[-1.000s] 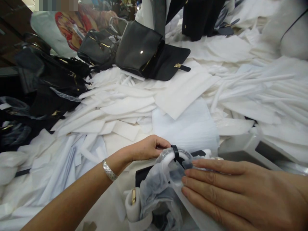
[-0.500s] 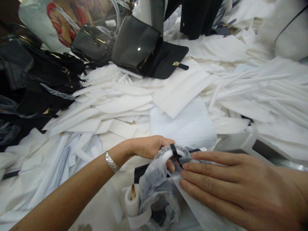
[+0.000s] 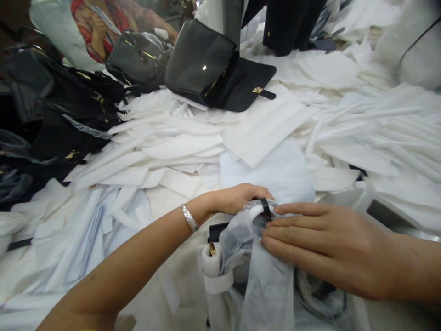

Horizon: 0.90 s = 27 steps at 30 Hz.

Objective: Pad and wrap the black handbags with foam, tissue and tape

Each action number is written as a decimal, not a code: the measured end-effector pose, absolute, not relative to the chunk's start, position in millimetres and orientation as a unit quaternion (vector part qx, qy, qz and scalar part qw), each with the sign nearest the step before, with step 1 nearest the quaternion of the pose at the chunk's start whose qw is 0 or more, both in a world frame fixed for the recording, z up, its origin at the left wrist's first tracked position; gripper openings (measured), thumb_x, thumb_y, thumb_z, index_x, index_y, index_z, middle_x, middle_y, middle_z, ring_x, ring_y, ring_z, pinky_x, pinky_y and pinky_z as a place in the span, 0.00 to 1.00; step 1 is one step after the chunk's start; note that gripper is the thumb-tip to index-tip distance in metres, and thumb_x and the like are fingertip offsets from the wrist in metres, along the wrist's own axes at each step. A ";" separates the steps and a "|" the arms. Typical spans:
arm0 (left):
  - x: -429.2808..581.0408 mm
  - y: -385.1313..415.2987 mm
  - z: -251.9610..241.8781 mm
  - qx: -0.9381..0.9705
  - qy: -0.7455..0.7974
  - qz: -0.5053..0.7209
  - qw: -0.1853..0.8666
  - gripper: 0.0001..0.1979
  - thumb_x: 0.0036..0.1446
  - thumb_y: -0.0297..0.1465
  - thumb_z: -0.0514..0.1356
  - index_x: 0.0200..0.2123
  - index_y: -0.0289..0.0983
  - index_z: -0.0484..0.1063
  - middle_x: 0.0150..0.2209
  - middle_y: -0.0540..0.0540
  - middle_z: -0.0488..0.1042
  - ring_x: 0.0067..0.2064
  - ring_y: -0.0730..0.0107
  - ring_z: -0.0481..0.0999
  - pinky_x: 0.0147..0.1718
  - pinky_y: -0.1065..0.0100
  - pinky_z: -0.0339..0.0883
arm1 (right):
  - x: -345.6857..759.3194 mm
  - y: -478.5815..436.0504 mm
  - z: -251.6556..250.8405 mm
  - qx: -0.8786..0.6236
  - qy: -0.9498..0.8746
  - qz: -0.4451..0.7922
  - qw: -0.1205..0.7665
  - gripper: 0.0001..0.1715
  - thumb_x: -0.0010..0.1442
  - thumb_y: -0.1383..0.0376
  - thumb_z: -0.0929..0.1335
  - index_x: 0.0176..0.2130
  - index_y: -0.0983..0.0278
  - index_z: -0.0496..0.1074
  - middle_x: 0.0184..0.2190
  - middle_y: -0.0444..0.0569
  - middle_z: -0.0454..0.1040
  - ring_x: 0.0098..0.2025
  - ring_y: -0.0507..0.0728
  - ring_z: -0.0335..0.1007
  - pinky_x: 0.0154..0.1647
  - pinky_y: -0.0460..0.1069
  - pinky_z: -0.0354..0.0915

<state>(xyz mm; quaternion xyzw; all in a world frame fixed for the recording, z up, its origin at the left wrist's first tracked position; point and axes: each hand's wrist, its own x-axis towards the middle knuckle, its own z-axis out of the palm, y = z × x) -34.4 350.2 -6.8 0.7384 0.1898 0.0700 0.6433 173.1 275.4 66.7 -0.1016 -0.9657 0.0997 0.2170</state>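
Note:
A black handbag (image 3: 217, 231) lies in front of me under a clear plastic bag (image 3: 241, 239). Its handle (image 3: 259, 210) is wrapped in white foam and crossed by a black strap loop. My left hand (image 3: 237, 198), a silver bracelet on its wrist, curls round the far side of that handle. My right hand (image 3: 310, 243) lies flat with fingers stretched out, pressing the plastic and a white sheet (image 3: 270, 289) down against the bag. A foam-wrapped post with a gold fitting (image 3: 212, 259) stands at the bag's left side.
White foam sheets and strips (image 3: 172, 151) cover the table. An open black handbag (image 3: 213, 69) and a grey one (image 3: 138, 57) sit at the back. More black bags (image 3: 62, 115) pile up at the left. A person in a red patterned top (image 3: 103, 23) is at the far left.
The bag and both my hands sit a little higher and further right in view. My left thumb has slipped behind the handle. My right hand has pushed the white sheet further over the bag.

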 end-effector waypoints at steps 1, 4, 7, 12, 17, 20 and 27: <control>-35.5 349.9 -7.4 0.734 0.197 0.060 0.647 0.10 0.56 0.29 0.64 0.42 0.32 0.76 0.44 0.42 0.77 0.46 0.63 0.76 0.48 0.66 0.68 | 173.7 275.5 65.9 -0.107 -0.964 0.114 0.217 0.19 0.68 0.73 0.58 0.46 0.63 0.75 0.41 0.50 0.82 0.42 0.54 0.79 0.58 0.51 0.70; -50.0 345.6 0.8 0.738 0.243 0.046 0.627 0.13 0.60 0.29 0.60 0.47 0.32 0.75 0.44 0.43 0.79 0.45 0.64 0.77 0.47 0.66 0.69 | 178.2 272.7 65.3 -0.116 -0.954 0.159 0.225 0.15 0.68 0.73 0.60 0.45 0.63 0.73 0.41 0.49 0.82 0.42 0.52 0.79 0.56 0.49 0.71; -72.2 323.8 25.6 0.753 0.385 0.117 0.521 0.12 0.62 0.30 0.58 0.47 0.36 0.76 0.46 0.45 0.80 0.47 0.65 0.78 0.48 0.67 0.69 | 184.2 264.5 65.6 -0.135 -0.943 0.179 0.244 0.14 0.67 0.74 0.61 0.46 0.64 0.72 0.41 0.48 0.82 0.42 0.51 0.79 0.58 0.50 0.70; -88.4 235.1 77.3 0.741 0.532 0.264 0.313 0.10 0.63 0.28 0.57 0.44 0.39 0.77 0.45 0.48 0.81 0.47 0.69 0.79 0.50 0.69 0.71 | 184.3 235.7 68.1 -0.141 -0.948 0.119 0.260 0.13 0.66 0.74 0.62 0.46 0.67 0.73 0.40 0.51 0.82 0.45 0.54 0.79 0.62 0.56 0.66; -72.4 156.7 92.7 0.885 0.391 0.200 0.152 0.24 0.57 0.18 0.54 0.56 0.36 0.70 0.61 0.42 0.70 0.65 0.57 0.64 0.65 0.49 0.57 | 177.7 200.4 59.8 -0.124 -0.955 0.036 0.265 0.15 0.66 0.75 0.61 0.44 0.72 0.75 0.40 0.57 0.82 0.46 0.58 0.78 0.62 0.62 0.65; -59.4 133.4 96.2 0.914 0.357 0.143 0.133 0.29 0.56 0.18 0.51 0.61 0.33 0.64 0.63 0.39 0.67 0.65 0.56 0.64 0.64 0.48 0.59 | 178.6 186.7 52.1 -0.118 -0.958 0.021 0.259 0.15 0.66 0.75 0.61 0.42 0.72 0.76 0.41 0.57 0.82 0.46 0.58 0.78 0.62 0.61 0.66; -32.5 65.4 92.8 0.854 0.387 0.312 0.154 0.11 0.63 0.26 0.59 0.48 0.33 0.73 0.46 0.38 0.80 0.49 0.64 0.80 0.51 0.67 0.75 | 187.1 176.9 51.8 -0.130 -0.966 0.069 0.214 0.14 0.63 0.75 0.63 0.43 0.69 0.76 0.41 0.56 0.81 0.43 0.55 0.78 0.55 0.57 0.70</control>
